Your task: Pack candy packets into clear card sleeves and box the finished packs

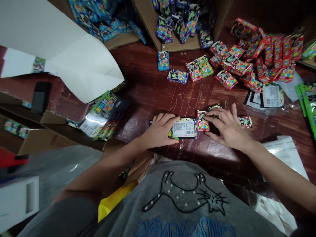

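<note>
My left hand (161,130) is closed over the left part of a flat dark packet (184,128) with a white barcode label facing up, its fingers lying over the top edge. Just right of the packet, with a thin gap between, is a small red printed box (202,121). Fingertips of my right hand (225,126) touch that box's right edge; the fingers are spread and the thumb is near its lower corner. Under and beside the right hand, another small red box (245,121) and a dark yellowish box (214,106) show in part.
Red boxes (261,52) lie heaped at the back right. Cartons hold purple boxes (182,23) and blue boxes (103,19). A few loose boxes sit mid-table. Stacked printed packets (106,108), a large white sheet (74,49) and a black phone (40,97) are on the left.
</note>
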Action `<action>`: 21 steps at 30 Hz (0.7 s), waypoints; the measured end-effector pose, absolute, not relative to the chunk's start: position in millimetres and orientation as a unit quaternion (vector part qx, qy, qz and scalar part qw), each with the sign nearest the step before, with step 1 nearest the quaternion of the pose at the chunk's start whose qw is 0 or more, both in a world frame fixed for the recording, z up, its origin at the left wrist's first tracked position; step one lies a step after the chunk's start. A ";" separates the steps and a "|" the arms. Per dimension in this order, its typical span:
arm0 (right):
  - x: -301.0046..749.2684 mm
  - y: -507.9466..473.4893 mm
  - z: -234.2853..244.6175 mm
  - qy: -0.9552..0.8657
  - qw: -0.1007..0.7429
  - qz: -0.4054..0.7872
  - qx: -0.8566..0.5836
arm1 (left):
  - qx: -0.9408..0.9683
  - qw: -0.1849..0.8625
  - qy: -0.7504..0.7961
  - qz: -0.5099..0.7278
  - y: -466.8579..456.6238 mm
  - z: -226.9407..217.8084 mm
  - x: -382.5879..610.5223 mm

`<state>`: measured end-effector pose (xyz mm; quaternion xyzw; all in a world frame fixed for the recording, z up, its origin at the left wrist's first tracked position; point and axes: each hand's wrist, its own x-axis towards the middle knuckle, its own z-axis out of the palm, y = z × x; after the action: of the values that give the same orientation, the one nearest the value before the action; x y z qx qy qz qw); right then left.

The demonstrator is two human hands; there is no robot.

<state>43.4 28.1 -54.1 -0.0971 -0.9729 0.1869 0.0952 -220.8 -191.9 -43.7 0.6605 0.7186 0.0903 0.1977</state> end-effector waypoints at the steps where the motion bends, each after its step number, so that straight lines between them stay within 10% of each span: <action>1: 42.8 24.9 -55.0 -0.973 0.092 0.183 -0.102 | 0.658 0.196 0.721 0.091 -191.6 -43.0 -219.1; 21: 25.5 12.5 -55.0 -0.968 0.083 0.234 -0.046 | 0.658 0.212 0.717 0.092 -184.4 -41.3 -213.1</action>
<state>25.5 12.5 -55.0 -0.0463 -0.9677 0.2335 0.0834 -213.1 -184.4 -41.3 0.6581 0.7167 0.0924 0.2116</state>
